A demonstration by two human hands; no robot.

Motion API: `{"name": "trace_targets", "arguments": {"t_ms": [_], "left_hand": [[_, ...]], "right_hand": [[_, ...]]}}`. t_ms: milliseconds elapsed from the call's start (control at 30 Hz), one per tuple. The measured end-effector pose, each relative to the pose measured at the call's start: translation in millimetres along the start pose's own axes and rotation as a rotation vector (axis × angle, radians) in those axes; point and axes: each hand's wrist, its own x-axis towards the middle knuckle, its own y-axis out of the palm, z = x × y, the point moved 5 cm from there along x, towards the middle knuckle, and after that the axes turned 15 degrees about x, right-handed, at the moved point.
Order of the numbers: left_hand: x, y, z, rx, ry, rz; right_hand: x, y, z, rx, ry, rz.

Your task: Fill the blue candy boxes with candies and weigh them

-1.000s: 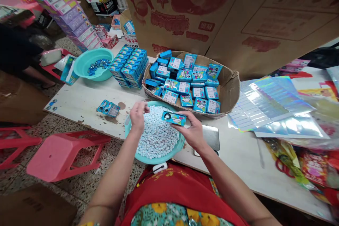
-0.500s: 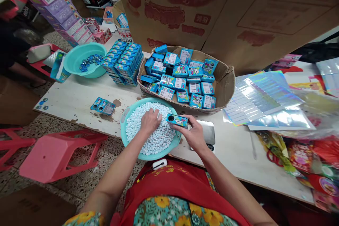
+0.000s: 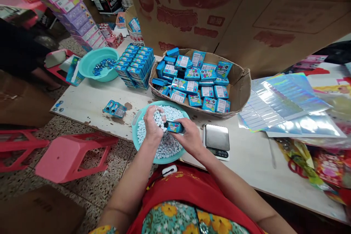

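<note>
My left hand (image 3: 153, 124) is cupped over a teal basin (image 3: 137, 117) heaped with small pale blue candies, and it holds a scoop of those candies against the end of a small blue box (image 3: 174, 127). My right hand (image 3: 189, 139) grips that box sideways above the basin. Both hands meet at the box's open end.
A cardboard tray (image 3: 241, 91) of several blue boxes stands behind the basin, with a stacked block of blue boxes (image 3: 134, 65) to its left. A small scale (image 3: 217, 140) sits right of the basin. Another teal bowl (image 3: 95, 64), loose boxes (image 3: 114, 108), holographic sheets (image 3: 290, 102) and pink stools (image 3: 68, 155) surround them.
My left hand dipped into the candies, then lifted a scoop up to the box. My right hand brought the box lower and nearer to it.
</note>
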Motion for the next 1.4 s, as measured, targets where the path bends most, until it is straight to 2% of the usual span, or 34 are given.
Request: {"name": "trace_targets", "arguments": {"t_ms": [133,233,333,467,667,900,1000,1067,1133,1267,1400], "left_hand": [[-5,0.1,-8,-0.093,0.026,-0.048],[-4,-2.1,-10,-0.038,0.1,-0.099],[0,-2.6,-8,0.005,0.113,-0.134],[2,1.2,-8,0.05,0.137,-0.107],[0,12.4,-14,0.136,0.229,-0.113],[2,23.4,-18,0.188,0.349,-0.136],[8,25.5,-8,0.255,0.283,-0.154],[9,27.0,-6,0.252,0.288,-0.174],[8,28.2,-6,0.228,0.297,-0.197],[4,29.9,-7,0.165,0.197,-0.181],[1,28.9,-14,0.124,0.201,-0.15]], "right_hand": [[3,11,12,-0.026,-0.017,0.029],[5,9,13,0.01,-0.009,0.007],[7,8,8,0.033,0.008,0.001],[9,7,4,0.02,0.028,-0.044],[10,13,3,0.019,0.045,0.014],[12,0,-3,0.044,0.03,-0.036],[12,-2,-11,0.042,0.049,-0.047],[11,-2,-14,0.059,0.034,-0.044],[11,-4,-14,0.084,0.018,-0.047],[11,-8,-9,0.138,0.014,-0.07],[13,-10,-3,0.178,-0.017,-0.083]]}}
